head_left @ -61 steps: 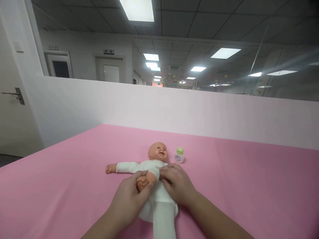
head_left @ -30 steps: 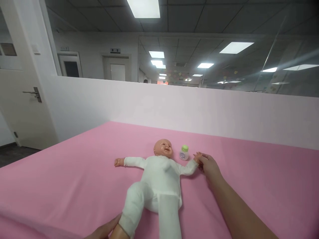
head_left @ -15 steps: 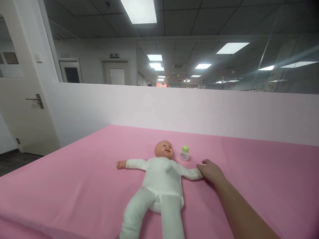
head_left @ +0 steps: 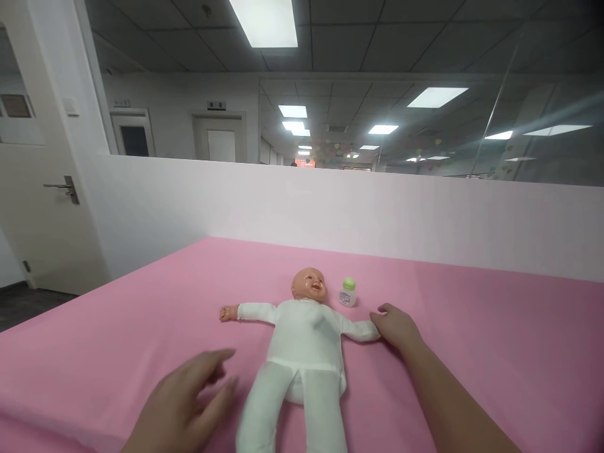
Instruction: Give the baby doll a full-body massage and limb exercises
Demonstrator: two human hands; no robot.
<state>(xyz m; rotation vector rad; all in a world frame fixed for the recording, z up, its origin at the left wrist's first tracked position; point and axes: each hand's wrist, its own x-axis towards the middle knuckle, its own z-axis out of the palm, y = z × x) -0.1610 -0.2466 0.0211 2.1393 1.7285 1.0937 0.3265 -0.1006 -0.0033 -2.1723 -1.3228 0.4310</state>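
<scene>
OK, doll [head_left: 309, 336] lies face-up, near-centre on the surface [head_left: 141, 321]. Left hand [head_left: 189, 396] spread, off it at near left; right hand [head_left: 399, 328] at its right-side cuff [head_left: 370, 331], can't tell if pinching. Go light, mind the bottle [head_left: 348, 294].

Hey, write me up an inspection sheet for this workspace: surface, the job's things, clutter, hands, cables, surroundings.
Surface: pink cover, softly creased at the left.
Job's things: doll in white, lying face up, arms spread; its feet are not in view.
Clutter: small bottle with a green cap, upright beside the doll's head.
Left hand: open, apart from the doll; contact with the cover unclear.
Right hand: at the end of the doll's arm on the bottle's side, hiding the doll's hand there; grip unclear.
Cables: nothing seen.
Surroundings: low white wall behind, door at the left, lit ceiling panels above.
</scene>
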